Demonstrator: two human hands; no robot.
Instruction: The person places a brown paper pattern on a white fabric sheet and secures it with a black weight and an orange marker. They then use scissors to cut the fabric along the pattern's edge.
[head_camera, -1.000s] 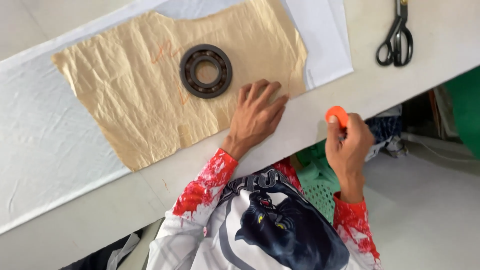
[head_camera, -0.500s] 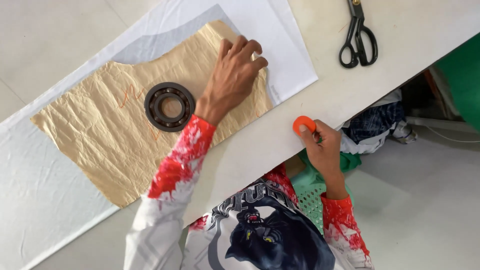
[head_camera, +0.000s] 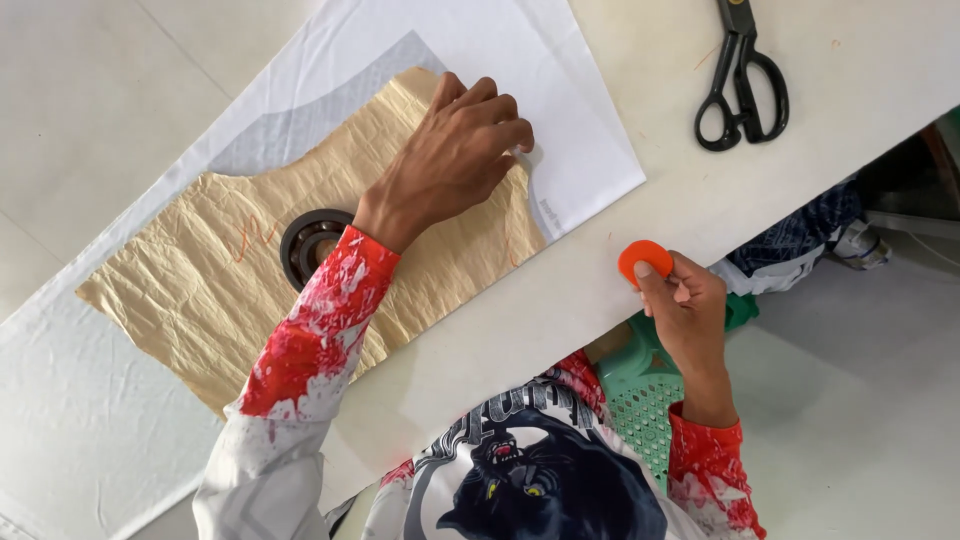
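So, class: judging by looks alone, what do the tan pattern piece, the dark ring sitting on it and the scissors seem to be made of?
Tan pattern piece: probably kraft-type paper, matte, finely crinkled all over.
Dark ring: likely metal, dull dark finish with a rounded rim; it looks like a bearing, partly hidden by the sleeve.
Scissors: black handles, possibly coated metal or plastic; the blades are cut off by the frame.

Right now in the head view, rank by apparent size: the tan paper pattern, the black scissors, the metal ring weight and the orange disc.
1. tan paper pattern
2. black scissors
3. metal ring weight, partly hidden by the sleeve, so its rank against the scissors is unsure
4. orange disc, held in the right hand
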